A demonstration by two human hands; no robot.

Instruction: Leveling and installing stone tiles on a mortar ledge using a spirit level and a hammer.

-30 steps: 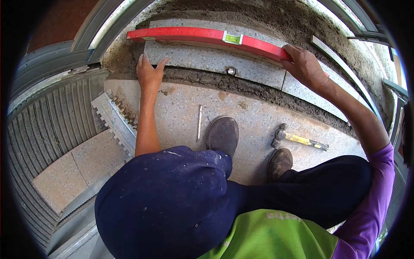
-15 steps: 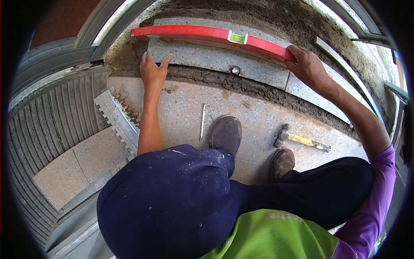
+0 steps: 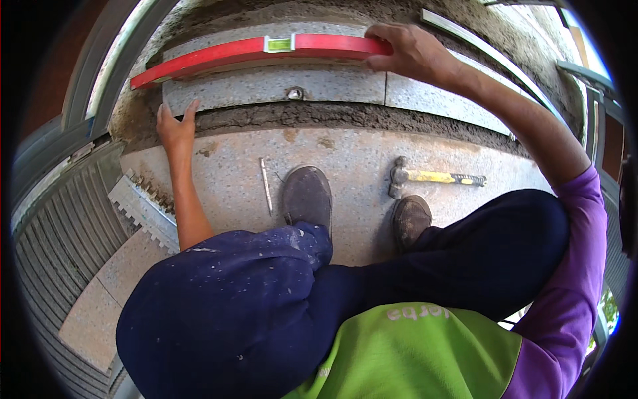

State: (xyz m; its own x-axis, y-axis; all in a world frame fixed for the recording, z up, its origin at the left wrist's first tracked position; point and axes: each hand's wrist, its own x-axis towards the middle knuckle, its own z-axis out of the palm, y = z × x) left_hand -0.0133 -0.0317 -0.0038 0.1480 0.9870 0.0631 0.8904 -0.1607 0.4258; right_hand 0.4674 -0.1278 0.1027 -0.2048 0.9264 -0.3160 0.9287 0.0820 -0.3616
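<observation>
Levelling seems our step: our right hand (image 3: 413, 54) pinches the red level (image 3: 232, 52), our left hand (image 3: 177, 130) spreads its fingers at the tile (image 3: 246, 87). Next calls for reading the vial (image 3: 280, 44).

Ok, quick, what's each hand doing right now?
Left hand: open, at the left end of a speckled tile.
Right hand: closed, holding the red level.

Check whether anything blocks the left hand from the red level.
Nothing visible does: the left hand is at the near left corner of the speckled tile, the red level just beyond; the shiny round piece sits farther right.
</observation>
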